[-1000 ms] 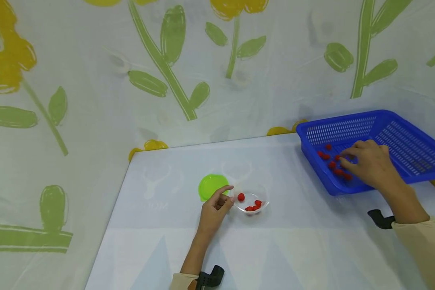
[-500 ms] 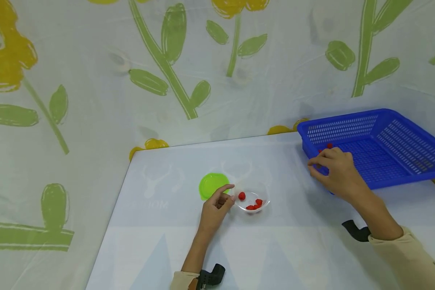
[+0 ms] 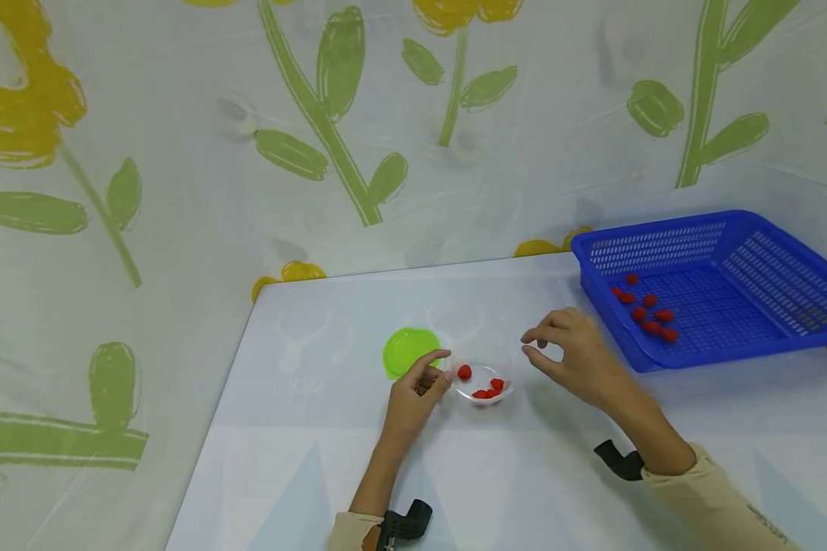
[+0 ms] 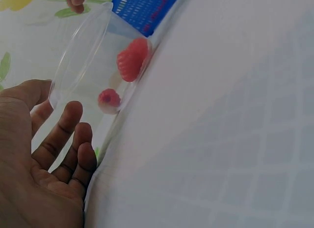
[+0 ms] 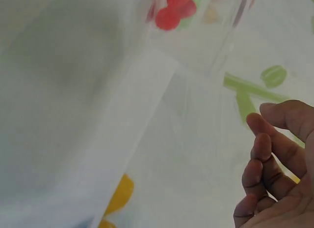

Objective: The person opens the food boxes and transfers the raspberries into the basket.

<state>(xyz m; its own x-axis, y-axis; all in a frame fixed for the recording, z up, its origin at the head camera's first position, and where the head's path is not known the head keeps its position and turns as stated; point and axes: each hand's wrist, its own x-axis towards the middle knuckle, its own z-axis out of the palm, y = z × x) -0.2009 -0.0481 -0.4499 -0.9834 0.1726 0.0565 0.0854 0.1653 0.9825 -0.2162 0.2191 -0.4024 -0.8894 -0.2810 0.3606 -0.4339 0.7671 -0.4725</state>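
Red raspberries lie in a clear plastic bowl on the table; they also show through its wall in the left wrist view. My left hand holds the bowl's left rim between thumb and forefinger, its other fingers loosely bent beside the wall. My right hand hovers between the bowl and a blue basket. Its thumb and forefinger curve close together with a small gap and nothing visible between them, as the right wrist view also shows. More raspberries sit in the basket's left part.
A bright green lid lies flat left of the bowl, partly behind my left hand. The white tabletop ends at the left against a fabric backdrop printed with flowers. The basket stands at the back right.
My right hand has come out of the basket and moved left toward the bowl, uncovering raspberries in the basket. The left hand and the bowl stay in place.
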